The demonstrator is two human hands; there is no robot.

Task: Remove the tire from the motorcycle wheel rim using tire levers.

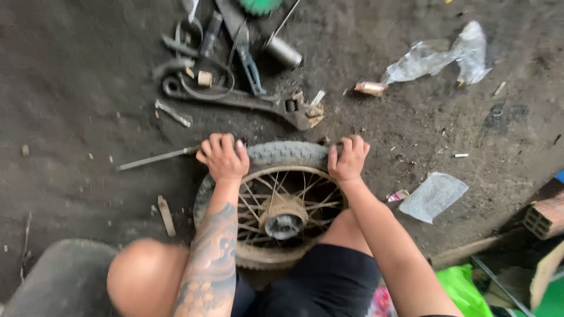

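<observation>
Wheel: a small spoked wheel [276, 205] with a grey treaded tyre [286, 154] lies flat on the dark dirt floor [76, 88], right in front of the person's knees.
Left hand: the left hand [223, 157] is curled tight over the tyre's far edge on the left, fingers folded onto the tread.
Right hand: the right hand [348, 158] is clamped on the same far edge to the right, fingers wrapped over the rubber.
Between the hands: a bare stretch of tread shows, both hands well apart.
Inside the rim: spokes run to a dusty hub [284, 220] at the centre.
Far edge: a thin metal rod [155, 158] lies just left of the left hand; a large adjustable wrench [252, 103] lies near, beyond the tyre, amid a heap of tools.
Right side: open dirt, then a plastic sheet [433, 195] and a clear crumpled bag [437, 57] farther out.
Left side: mostly open floor, with a small wooden stick [166, 215] near the rim.
</observation>
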